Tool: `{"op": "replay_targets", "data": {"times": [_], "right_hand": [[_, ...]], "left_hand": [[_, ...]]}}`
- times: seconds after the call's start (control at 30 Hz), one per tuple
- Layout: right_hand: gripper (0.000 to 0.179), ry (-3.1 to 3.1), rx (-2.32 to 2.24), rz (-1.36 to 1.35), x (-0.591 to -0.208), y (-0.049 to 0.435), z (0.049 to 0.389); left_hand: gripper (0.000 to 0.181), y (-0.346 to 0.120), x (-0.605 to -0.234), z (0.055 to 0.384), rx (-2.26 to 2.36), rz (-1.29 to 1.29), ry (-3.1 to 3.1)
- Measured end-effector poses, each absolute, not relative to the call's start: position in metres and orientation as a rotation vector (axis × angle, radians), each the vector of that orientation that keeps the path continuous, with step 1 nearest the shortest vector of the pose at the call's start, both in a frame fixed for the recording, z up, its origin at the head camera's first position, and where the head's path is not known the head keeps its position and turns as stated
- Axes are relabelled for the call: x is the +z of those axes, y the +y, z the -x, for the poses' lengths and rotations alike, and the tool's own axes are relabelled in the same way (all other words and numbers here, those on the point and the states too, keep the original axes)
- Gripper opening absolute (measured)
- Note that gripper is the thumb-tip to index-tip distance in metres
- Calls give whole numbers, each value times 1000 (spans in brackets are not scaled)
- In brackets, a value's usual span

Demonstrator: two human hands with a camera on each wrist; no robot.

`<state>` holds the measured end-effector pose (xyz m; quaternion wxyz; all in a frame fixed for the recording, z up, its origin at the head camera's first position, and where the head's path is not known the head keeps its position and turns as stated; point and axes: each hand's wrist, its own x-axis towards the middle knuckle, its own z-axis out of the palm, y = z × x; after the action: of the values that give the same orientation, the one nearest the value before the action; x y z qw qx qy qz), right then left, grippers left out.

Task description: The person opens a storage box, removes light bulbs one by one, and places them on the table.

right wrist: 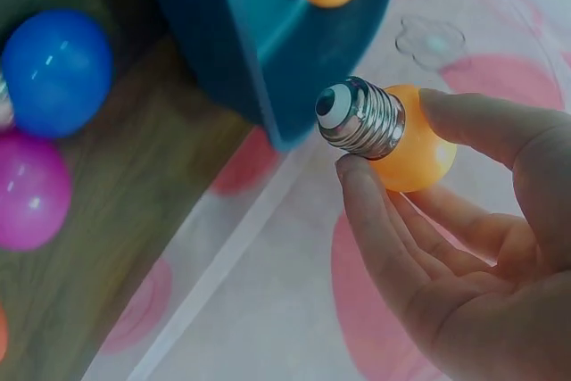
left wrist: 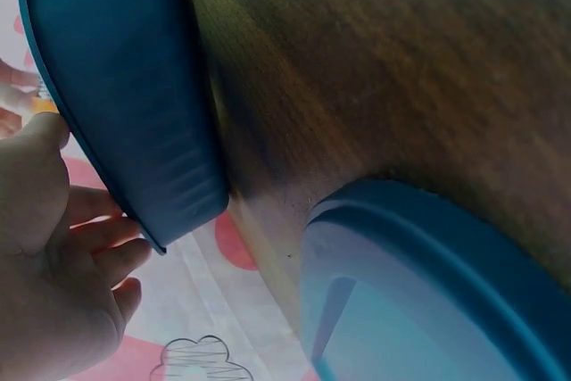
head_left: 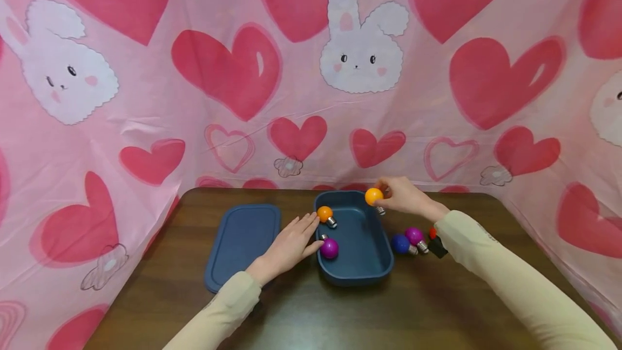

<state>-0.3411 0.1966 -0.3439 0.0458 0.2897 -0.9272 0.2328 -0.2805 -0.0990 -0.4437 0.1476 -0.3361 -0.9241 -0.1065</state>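
Observation:
My right hand (head_left: pixel 404 195) pinches an orange light bulb (head_left: pixel 373 196) between thumb and fingers, over the right far rim of a dark blue box (head_left: pixel 360 280). In the right wrist view its metal screw base (right wrist: pixel 364 120) points away from the palm. My left hand (head_left: pixel 293 242) rests at the box's left rim with fingers extended, as the left wrist view also shows along the rim (left wrist: pixel 78 136). Inside the box, against its left side, lie another orange bulb (head_left: pixel 324 213) and a purple bulb (head_left: pixel 329 248).
Right of the box lie a blue bulb (head_left: pixel 400 243), a purple bulb (head_left: pixel 414 235), a red item (head_left: pixel 432 233) and a black item (head_left: pixel 438 247) near my right sleeve. A flat blue lid (head_left: pixel 248 236) lies on the brown table (head_left: pixel 311 320) to the left. A patterned cloth (head_left: pixel 311 101) hangs behind.

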Motion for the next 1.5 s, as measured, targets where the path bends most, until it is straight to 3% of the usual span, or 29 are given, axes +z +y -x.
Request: {"op": "replay_targets", "data": {"times": [0.6,1.03,1.5], "right_hand": [[27,-2875,637,-564,-346,278,319],[43,-2956,580,-338,-363,326,299],[43,-3038,579,-215,-388,364,300]], "left_hand": [[59,-98,-441,279,-332,975,-2670],[60,-98,-442,280,-330,988,-2658],[59,-98,-442,279,-343,982,-2662]]}}
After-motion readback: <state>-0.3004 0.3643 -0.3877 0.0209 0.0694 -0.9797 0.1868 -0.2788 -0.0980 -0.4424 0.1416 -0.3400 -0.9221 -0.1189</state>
